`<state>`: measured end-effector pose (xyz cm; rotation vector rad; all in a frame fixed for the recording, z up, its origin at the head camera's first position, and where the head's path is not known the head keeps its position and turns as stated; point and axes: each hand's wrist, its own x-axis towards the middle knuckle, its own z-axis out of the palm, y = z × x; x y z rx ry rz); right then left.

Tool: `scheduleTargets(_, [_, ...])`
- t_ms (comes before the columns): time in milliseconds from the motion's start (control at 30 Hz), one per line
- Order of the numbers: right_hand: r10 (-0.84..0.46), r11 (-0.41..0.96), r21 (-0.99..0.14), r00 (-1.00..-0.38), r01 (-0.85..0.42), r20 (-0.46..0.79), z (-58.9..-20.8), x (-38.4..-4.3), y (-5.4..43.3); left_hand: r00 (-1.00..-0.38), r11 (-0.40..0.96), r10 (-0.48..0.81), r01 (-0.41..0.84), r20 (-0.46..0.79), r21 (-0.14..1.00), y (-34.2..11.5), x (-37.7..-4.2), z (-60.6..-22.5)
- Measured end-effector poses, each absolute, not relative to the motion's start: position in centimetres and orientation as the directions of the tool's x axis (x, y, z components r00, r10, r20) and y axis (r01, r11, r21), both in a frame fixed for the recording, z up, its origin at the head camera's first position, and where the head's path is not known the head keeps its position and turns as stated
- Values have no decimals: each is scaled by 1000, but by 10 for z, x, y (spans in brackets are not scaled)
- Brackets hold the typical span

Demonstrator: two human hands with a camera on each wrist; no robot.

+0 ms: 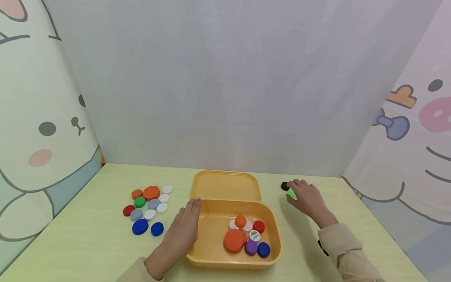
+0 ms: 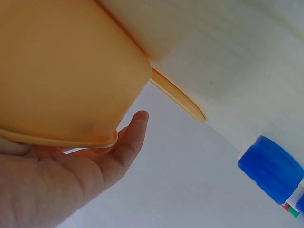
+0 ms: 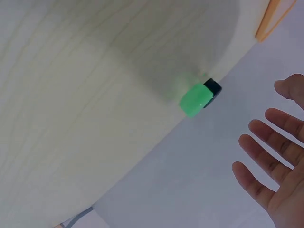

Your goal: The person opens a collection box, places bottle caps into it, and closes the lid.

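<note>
My left hand [image 1: 183,227] rests over the left rim of an orange plastic box [image 1: 211,263]. In the left wrist view its fingers [image 2: 132,137] reach past the rim. Inside the box lie several bottle caps, among them a large orange cap [image 1: 234,240], a purple cap [image 1: 251,247] and a dark blue cap [image 1: 263,249]. On the right, my right hand [image 1: 309,200] hovers by a bright green cap [image 3: 195,99] and a black cap [image 1: 284,186]. The right wrist view shows its fingers spread, apart from both caps.
Behind the box lies a flat orange lid [image 1: 225,186]. Loose caps spread over the table [image 1: 88,235] on the left, including a blue cap [image 1: 140,226], a green cap [image 1: 139,201] and several white ones. A grey cloth wall [image 1: 225,86] closes the back, with cartoon-printed sides.
</note>
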<state>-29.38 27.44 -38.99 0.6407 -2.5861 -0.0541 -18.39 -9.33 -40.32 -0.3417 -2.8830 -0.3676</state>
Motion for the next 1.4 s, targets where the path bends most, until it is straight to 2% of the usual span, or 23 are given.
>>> scheduleTargets(267, [-389,920,121,-838,-372,383,-397,-305,291,-953,943,196,248,231,221,-94,-183,-403])
scheduleTargets(600, [-295,955,75,-932,-285,211,-402,-318,299,-949,942,203,256,240,217,-94,-183,-404])
scheduleTargets(1000, [-219,976,13,-972,-218,89,-411,-326,307,-951,944,199,251,238,216,-92,-183,-403])
scheduleTargets(1400, [-218,976,-9,-974,-219,64,-417,-331,310,-941,944,203,262,272,200,-93,-183,-404])
